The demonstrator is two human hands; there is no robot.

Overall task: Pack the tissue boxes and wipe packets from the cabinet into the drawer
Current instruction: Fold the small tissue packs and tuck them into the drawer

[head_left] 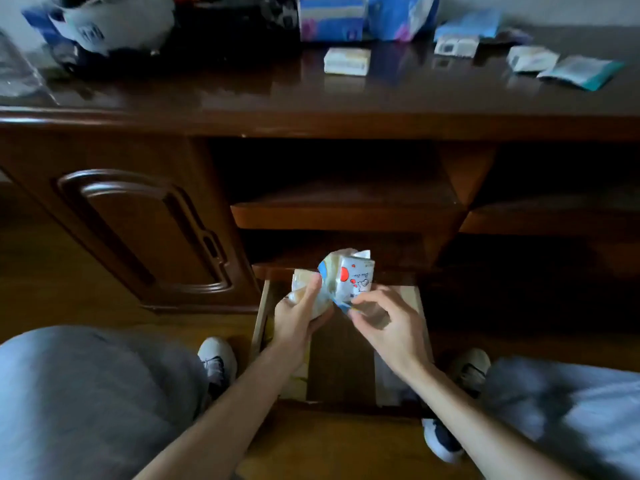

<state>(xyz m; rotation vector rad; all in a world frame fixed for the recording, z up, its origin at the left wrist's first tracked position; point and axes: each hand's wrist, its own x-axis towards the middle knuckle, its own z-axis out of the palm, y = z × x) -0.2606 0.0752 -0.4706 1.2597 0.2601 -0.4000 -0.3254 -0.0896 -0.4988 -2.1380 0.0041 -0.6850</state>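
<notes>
A person crouches before a dark wooden cabinet (311, 116), knees in grey trousers at either side, both bare hands held over the open drawer (258, 320) at floor level. The left hand (299, 315) is closed around a pale, rounded soft pack (301, 289), thumb pressed up along its front. Just to the right, touching that pack, stands a small white wipe packet (356, 278) with a red spot and a cartoon print; its long axis runs roughly upright, leaning slightly away, and the print reads sideways. The right hand (381, 317) pinches the packet's lower blue edge between thumb and fingertips, the other fingers curled. Both packs sit above the drawer's far end, not resting in it.

On the cabinet top, left to right: a blue-and-white bundle (97, 26), an upright purple-and-blue tissue box (330, 19), a small white packet (347, 61) lying flat with its long axis across the view, a grey-white packet (456, 45), another white packet (531, 58), and a teal-edged sachet (581, 71) angled down to the right. Motion blur smears their labels.
</notes>
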